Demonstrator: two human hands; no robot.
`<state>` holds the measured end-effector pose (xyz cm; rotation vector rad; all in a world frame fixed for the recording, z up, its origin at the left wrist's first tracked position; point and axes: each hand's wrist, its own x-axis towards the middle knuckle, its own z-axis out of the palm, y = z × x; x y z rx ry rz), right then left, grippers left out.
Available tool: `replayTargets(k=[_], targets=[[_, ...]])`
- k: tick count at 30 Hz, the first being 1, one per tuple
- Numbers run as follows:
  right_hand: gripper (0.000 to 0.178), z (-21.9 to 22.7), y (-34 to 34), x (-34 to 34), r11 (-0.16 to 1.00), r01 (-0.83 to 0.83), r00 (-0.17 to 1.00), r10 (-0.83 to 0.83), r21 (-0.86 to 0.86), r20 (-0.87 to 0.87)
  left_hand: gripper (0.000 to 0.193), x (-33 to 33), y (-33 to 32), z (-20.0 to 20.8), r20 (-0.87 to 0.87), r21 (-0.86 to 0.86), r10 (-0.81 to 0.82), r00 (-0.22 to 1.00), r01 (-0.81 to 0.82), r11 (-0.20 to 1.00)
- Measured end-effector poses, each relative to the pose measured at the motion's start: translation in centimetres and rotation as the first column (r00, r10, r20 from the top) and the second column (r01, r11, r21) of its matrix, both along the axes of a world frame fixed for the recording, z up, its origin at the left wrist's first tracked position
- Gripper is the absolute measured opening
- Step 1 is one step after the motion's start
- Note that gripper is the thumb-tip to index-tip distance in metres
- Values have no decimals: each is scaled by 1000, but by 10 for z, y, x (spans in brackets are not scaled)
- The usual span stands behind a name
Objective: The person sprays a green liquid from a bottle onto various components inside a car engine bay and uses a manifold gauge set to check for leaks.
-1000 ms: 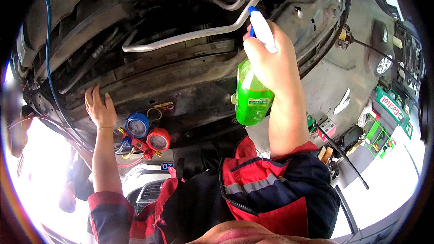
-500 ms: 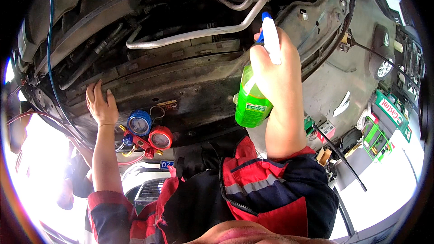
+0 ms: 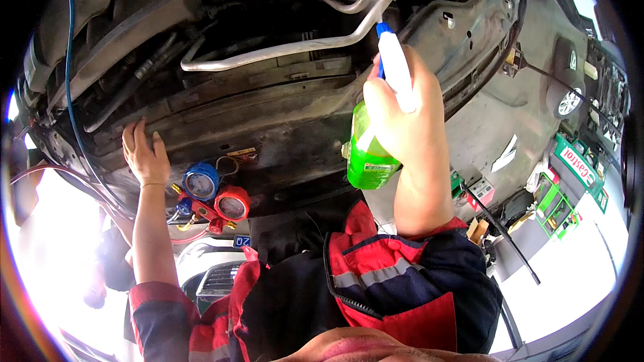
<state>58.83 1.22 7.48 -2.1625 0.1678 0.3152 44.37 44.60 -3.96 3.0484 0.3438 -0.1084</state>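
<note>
My right hand (image 3: 408, 97) grips a spray bottle (image 3: 367, 155) by its neck, its fingers wrapped around the trigger. The bottle has green liquid inside and a white spray head with a blue nozzle that points toward a bent metal pipe (image 3: 288, 45) in the engine bay. On the dirty front crossbeam (image 3: 268, 108) my left hand (image 3: 144, 154) lies flat with its fingers stretched out, holding nothing. Close beside it sits a gauge manifold with a blue gauge (image 3: 200, 181) and a red gauge (image 3: 232, 203).
A blue hose (image 3: 72, 67) runs down the left side of the bay. A prop rod (image 3: 500, 231) slants at the right. Beyond it are a green rack (image 3: 555, 211), a green box (image 3: 582, 162) and another car's wheel (image 3: 570, 102).
The spray bottle's nozzle has shifted slightly left and down with my right hand, and the bottle sits a little more tilted. My left hand still rests on the crossbeam.
</note>
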Motion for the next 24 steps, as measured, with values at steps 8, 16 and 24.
replayTargets(k=[8, 16, 24], targets=[[38, 14, 0, 16, 984, -76, 997, 79, 161, -15, 44, -2, 2, -2, 57, -1, -15, 998, 15, 1000], [33, -7, -1, 34, 996, -48, 983, 60, 72, -171, 45, 1, 0, 0, 29, 16, 17, 999, -17, 1000], [34, -1, 0, 19, 987, -163, 976, 160, -4, -147, 45, -4, 3, -2, 80, 4, 7, 997, -7, 1000]])
